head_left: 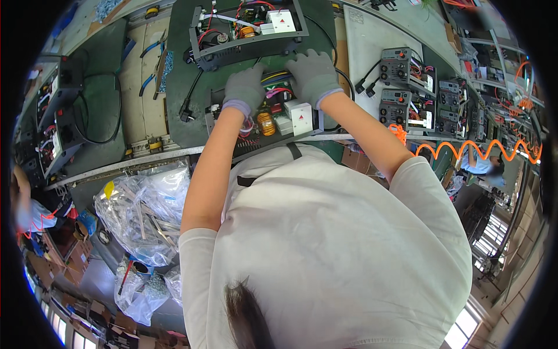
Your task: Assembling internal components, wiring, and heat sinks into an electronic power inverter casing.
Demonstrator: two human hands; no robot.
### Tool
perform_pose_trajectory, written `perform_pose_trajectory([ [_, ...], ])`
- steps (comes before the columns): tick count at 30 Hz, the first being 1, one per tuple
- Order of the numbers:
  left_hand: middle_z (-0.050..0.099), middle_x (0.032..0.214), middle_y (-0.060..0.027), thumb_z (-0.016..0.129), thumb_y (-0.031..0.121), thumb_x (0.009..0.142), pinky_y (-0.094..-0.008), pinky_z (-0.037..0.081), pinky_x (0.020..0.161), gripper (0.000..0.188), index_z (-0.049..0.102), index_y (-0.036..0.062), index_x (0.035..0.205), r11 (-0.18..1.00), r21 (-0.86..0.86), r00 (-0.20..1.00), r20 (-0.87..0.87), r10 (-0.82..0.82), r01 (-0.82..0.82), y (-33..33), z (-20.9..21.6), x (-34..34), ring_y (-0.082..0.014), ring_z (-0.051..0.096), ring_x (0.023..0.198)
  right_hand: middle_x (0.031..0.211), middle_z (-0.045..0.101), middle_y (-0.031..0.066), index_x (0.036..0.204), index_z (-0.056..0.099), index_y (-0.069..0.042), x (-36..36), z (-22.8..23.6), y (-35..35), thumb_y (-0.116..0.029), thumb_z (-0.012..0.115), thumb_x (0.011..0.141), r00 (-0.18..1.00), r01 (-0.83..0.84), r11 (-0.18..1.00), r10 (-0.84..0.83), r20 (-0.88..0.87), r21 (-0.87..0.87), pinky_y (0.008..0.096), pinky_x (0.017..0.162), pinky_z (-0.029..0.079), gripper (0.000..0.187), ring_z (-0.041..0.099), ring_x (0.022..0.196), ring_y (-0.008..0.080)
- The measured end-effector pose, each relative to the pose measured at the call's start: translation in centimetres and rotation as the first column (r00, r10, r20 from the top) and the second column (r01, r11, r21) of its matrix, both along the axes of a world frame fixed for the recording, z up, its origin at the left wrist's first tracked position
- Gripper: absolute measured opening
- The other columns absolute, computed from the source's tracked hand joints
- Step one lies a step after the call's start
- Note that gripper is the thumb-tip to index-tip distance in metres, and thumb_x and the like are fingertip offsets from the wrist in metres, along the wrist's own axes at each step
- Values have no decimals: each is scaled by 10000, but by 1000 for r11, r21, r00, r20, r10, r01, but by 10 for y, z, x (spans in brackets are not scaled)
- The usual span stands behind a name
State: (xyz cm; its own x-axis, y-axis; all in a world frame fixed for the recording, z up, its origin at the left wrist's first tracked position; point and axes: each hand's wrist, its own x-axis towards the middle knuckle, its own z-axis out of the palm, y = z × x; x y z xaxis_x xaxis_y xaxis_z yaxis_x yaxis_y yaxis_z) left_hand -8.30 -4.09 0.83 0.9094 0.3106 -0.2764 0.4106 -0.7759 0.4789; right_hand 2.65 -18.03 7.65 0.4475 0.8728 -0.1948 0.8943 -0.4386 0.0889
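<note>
Close to my body on the green mat (180, 131) lies an open electrical machine (268, 123) with a black metal housing. Inside it are a copper-wound coil, coloured wires and a white block with a red mark. Both my hands wear grey gloves with lilac cuffs. My left hand (245, 90) is curled over the machine's far left part. My right hand (312, 75) bends over its far right part, fingers pointing away from me. The gloves hide the far panel and most of the fingertips. Just beyond stands a second open machine (250, 49) of the same kind.
Several similar machines (395, 104) stand at the right, others (61, 87) at the left. Black power cables (190, 99) lie beside the mat. Blue-handled pliers (148, 81) lie to the left. An orange coiled hose (476, 148) hangs at the right. Clear plastic bags (142, 209) sit below the bench edge.
</note>
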Motion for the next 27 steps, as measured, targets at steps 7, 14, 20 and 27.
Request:
perform_pose_trajectory([
  [7, 678, 1177, -189, 710, 92, 802, -405, 504, 936, 461, 641, 127, 1256, 962, -273, 1000, -14, 2, -6, 41, -30, 23, -364, 643, 1099, 1054, 695, 54, 1099, 686, -176, 17, -31, 33, -184, 602, 912, 997, -34, 992, 42, 61, -124, 394, 850, 490, 204, 672, 1025, 238],
  [14, 707, 1162, -158, 528, 181, 924, -339, 517, 890, 330, 699, 105, 1196, 801, -584, 990, -111, 82, -131, 88, -82, 26, -271, 678, 1051, 894, 687, 57, 1129, 654, -227, 41, -46, 34, -306, 640, 881, 993, 45, 999, -45, -110, -1, 403, 858, 471, 261, 667, 928, 238],
  [20, 693, 1173, -88, 545, 135, 880, -266, 439, 974, 394, 680, 53, 1241, 649, -713, 960, -256, 110, -265, 94, -90, 26, -146, 612, 1023, 939, 725, 18, 1054, 721, -266, 42, -47, 38, -391, 623, 908, 969, 122, 992, -112, -218, 35, 421, 957, 403, 216, 650, 961, 250],
  [27, 743, 972, -98, 763, 137, 855, -273, 518, 761, 348, 708, 42, 1185, 686, -717, 904, 200, 377, -127, 51, -64, 17, -100, 638, 822, 989, 735, -31, 1050, 763, -315, 38, -60, 43, -340, 634, 904, 970, 146, 989, -138, -199, 28, 423, 1017, 323, 197, 599, 1069, 167],
])
